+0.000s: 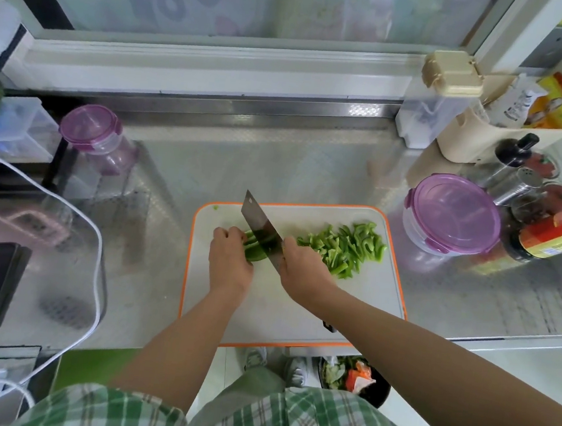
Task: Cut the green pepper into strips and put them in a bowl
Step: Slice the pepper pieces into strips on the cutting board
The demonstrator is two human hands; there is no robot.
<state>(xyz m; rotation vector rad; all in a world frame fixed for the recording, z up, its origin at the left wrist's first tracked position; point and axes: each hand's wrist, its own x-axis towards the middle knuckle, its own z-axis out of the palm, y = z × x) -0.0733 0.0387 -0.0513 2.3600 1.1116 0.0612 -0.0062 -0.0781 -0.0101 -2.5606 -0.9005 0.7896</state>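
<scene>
Green pepper strips (344,250), white cutting board (298,303) edged orange, purple container lid (456,211), green-and-white plaid shirt (287,423)

My cleaver (261,229) had a shiny metal blade; the cutting board (281,298) under it looked matt white plastic. The counter (277,164) was dimpled steel, the tub (451,215) at right clear plastic, my pepper (255,253) glossy.

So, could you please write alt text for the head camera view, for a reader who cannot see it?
A person slices a green pepper piece on an orange-rimmed cutting board: the left hand holds it down, the right hand grips a cleaver. Cut strips lie piled at the board's right; a purple-lidded container stands beside it on the steel counter.
</scene>
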